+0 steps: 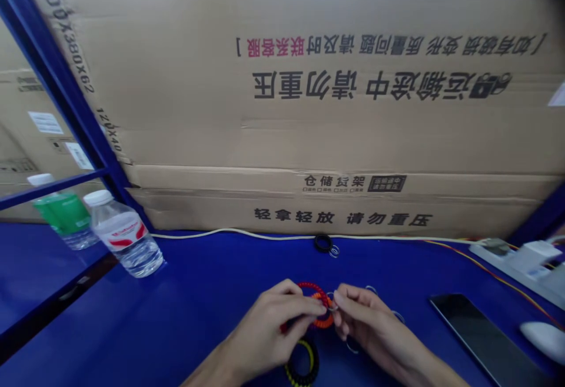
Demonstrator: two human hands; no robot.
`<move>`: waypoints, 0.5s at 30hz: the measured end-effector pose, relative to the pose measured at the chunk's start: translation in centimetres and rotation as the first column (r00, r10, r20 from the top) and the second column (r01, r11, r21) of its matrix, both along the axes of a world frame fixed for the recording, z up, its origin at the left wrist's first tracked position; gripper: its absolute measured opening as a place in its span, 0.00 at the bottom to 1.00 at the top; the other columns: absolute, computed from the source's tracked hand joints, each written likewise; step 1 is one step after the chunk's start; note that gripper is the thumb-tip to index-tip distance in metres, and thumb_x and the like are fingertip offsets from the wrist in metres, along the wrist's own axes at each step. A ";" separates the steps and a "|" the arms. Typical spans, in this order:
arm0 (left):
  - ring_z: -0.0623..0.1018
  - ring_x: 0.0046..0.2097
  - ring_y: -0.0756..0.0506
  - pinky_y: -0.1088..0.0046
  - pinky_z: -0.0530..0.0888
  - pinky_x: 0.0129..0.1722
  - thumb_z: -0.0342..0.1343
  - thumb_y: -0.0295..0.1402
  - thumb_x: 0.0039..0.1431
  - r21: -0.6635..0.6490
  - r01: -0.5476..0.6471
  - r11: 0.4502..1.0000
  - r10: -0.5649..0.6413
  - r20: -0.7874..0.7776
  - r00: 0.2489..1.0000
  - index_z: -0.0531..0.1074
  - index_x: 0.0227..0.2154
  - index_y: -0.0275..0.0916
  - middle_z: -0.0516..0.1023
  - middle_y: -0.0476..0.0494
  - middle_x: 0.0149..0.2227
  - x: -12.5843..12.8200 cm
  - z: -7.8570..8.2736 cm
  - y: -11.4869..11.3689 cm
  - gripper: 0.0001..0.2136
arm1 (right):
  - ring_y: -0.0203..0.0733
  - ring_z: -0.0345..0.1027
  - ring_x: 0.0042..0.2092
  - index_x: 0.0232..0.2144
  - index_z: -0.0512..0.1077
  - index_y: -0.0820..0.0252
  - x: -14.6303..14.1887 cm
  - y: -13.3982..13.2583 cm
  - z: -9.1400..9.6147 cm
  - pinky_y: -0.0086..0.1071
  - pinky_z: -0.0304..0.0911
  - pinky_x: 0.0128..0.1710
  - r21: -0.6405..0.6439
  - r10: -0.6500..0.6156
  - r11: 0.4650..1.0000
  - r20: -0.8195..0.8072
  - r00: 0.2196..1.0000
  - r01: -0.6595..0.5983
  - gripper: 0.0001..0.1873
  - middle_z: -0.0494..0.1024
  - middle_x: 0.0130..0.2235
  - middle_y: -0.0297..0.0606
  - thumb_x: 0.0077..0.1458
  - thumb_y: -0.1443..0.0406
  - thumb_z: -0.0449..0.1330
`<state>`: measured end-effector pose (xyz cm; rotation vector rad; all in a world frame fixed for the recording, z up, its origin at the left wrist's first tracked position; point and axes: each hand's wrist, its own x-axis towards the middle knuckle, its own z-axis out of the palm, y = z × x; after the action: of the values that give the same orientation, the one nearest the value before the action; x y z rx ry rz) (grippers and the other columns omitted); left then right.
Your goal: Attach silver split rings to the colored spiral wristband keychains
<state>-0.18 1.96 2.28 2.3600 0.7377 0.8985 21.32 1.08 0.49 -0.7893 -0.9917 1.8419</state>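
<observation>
My left hand (280, 322) is closed on a red spiral-cord coil bracelet (312, 285), whose loop rises above the fingers. My right hand (368, 319) pinches a small metal split ring (332, 308) against the red coil's right side. An orange coil bracelet (325, 323) shows just behind and below the fingertips; whether it is joined to the red one I cannot tell. Nearer to me, under the left hand, lies a black and yellow coil bracelet (314, 364). Loose metal rings (398, 316) lie around the right hand, partly hidden by it.
On the blue table (198, 310), a black coil (322, 242) with metal rings (335, 251) lies by a white cable (265, 237). A water bottle (126, 237) and a green-labelled bottle (66, 216) stand left. A phone (481, 334), white mouse (545, 340) and power strip (507, 260) are right. Cardboard (185, 110) stands behind.
</observation>
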 end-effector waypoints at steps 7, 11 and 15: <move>0.72 0.41 0.47 0.75 0.71 0.41 0.52 0.27 0.65 -0.017 -0.042 0.999 0.043 0.020 0.999 0.74 0.49 0.45 0.80 0.46 0.39 0.0 0.0 0.1 0.13 | 0.35 0.65 0.30 0.25 0.74 0.62 -0.4 -0.1 0.6 0.29 0.60 0.34 0.012 -0.064 0.998 0.013 0.998 0.064 0.10 0.77 0.28 0.37 0.50 0.61 0.68; 0.72 0.41 0.47 0.75 0.71 0.41 0.52 0.26 0.65 -0.013 -0.040 0.999 0.040 0.024 0.999 0.73 0.49 0.46 0.80 0.48 0.40 0.1 0.0 0.0 0.13 | 0.35 0.65 0.29 0.24 0.75 0.62 -0.4 -0.1 0.7 0.29 0.60 0.35 0.000 -0.062 0.998 0.015 0.998 0.062 0.09 0.76 0.25 0.35 0.46 0.64 0.70; 0.72 0.40 0.47 0.75 0.71 0.42 0.51 0.26 0.65 -0.022 -0.030 0.999 0.030 0.019 0.999 0.73 0.49 0.47 0.80 0.49 0.41 0.1 0.2 -0.2 0.14 | 0.37 0.66 0.32 0.25 0.75 0.63 -0.3 -0.1 0.4 0.31 0.61 0.38 -0.023 -0.037 0.999 -0.045 0.998 0.036 0.09 0.77 0.30 0.37 0.52 0.63 0.67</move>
<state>-0.13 1.77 2.53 2.3235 0.7734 0.9198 21.00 1.02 0.88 -0.7712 -0.9239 1.8343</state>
